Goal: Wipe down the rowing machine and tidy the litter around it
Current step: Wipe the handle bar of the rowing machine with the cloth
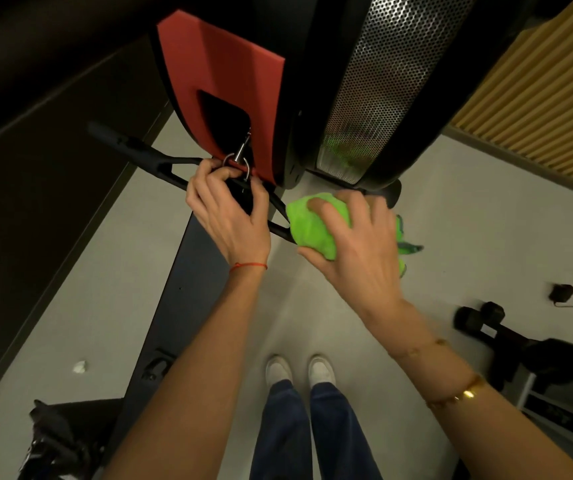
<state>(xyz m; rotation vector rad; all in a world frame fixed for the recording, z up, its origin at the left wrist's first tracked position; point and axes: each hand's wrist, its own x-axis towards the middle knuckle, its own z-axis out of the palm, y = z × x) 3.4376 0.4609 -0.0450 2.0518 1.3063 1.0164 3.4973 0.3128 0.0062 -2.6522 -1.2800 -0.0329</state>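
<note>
Far left on the pale floor (112,271) lies a crumpled scrap of paper (79,367), well apart from everything. Next, the rowing machine's black handle (146,157) runs across, and the left hand (229,216) is clamped on its middle, just below the metal clip (240,157) and the red housing (219,84). Moving right, the right hand (357,244) grips a bunched green cloth (312,223) pressed around the handle's right end, beneath the mesh drum (382,81).
</note>
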